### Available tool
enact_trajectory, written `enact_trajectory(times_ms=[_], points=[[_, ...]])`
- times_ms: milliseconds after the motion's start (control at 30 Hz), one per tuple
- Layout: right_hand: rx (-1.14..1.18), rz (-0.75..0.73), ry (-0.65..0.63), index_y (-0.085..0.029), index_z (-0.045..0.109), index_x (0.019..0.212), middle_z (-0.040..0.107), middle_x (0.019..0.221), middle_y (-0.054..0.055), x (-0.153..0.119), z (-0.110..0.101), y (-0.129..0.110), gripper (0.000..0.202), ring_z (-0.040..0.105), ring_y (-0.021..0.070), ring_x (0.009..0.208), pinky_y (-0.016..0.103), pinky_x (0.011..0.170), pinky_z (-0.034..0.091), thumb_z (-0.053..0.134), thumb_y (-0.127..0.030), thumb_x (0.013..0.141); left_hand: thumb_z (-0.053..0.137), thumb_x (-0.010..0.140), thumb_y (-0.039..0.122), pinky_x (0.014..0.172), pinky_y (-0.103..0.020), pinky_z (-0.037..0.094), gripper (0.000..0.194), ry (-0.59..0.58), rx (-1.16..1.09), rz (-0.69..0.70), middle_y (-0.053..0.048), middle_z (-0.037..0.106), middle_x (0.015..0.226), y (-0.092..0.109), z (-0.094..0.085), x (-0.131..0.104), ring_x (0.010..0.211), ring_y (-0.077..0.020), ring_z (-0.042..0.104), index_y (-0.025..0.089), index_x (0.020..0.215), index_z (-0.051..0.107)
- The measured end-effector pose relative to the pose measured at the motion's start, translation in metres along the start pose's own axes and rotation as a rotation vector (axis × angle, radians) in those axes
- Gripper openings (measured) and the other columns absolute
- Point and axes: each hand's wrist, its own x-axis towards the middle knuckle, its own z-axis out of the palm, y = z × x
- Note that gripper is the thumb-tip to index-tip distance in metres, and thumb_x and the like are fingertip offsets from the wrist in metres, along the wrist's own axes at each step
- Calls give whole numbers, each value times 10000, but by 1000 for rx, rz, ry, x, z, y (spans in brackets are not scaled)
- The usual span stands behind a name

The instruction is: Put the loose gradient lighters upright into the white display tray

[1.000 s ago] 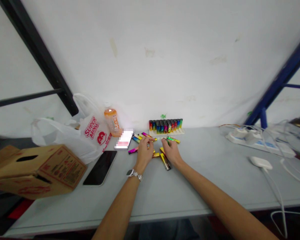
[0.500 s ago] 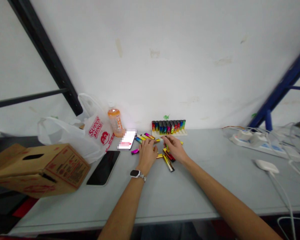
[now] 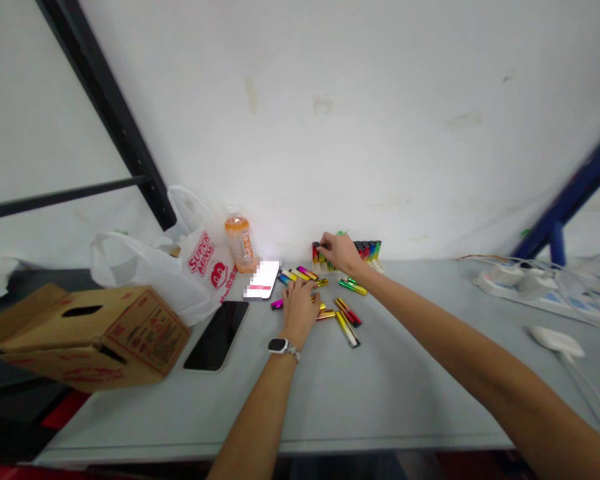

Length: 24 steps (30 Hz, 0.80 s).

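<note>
I read "SUPER MING" in red on the white plastic carrier bag (image 3: 200,267) at the back left. The print on the brown cardboard box (image 3: 95,333) and the label on the orange drink bottle (image 3: 240,241) are too small to read, and the white card (image 3: 263,280) beside the bottle is blurred out. The black phone (image 3: 216,335) lies face up with a dark screen.

My right hand (image 3: 341,253) reaches to the wall, fingers curled at the left end of the white rack of upright coloured lighters (image 3: 367,252); I cannot tell whether it grips one, since the hand hides that end. My left hand (image 3: 300,305), wearing a wristwatch, lies palm down and loose on the scattered metallic lighters (image 3: 347,320) on the grey table (image 3: 410,373), covering several.
</note>
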Motion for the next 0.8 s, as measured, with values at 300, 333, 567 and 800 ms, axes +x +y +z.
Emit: enact_trajectory(times_ms=[300,333,567,800], points=[[-138,-10,-35,-194,710,950,731,960,87,7,17,11,145,539,274,1023,390,920,296,625,-292,886,551,899,254,936,-426,394,257,2,1,-4,-95,637,1172,0,1,1,1134,-294,522,226,1102,705],[-129,-7,-31,-195,711,947,730,958,84,8,18,12,152,533,273,1022,390,917,294,623,-305,890,552,898,252,935,-426,395,256,3,1,-2,-96,638,1173,0,1,1,1132,-294,524,225,1101,707],[-199,2,4,-199,735,957,677,1005,116,0,18,14,217,452,293,1066,410,909,287,577,-343,918,555,901,243,946,-438,397,236,13,-5,-1,-91,645,1174,0,4,1,1139,-296,534,219,1089,694],[-349,-57,16,-201,735,1094,492,1253,166,-17,3,2,318,373,330,1154,443,927,281,495,-338,937,441,862,49,922,-397,426,292,91,-79,-71,-93,656,1094,-5,-1,5,1110,-262,566,187,1046,622]])
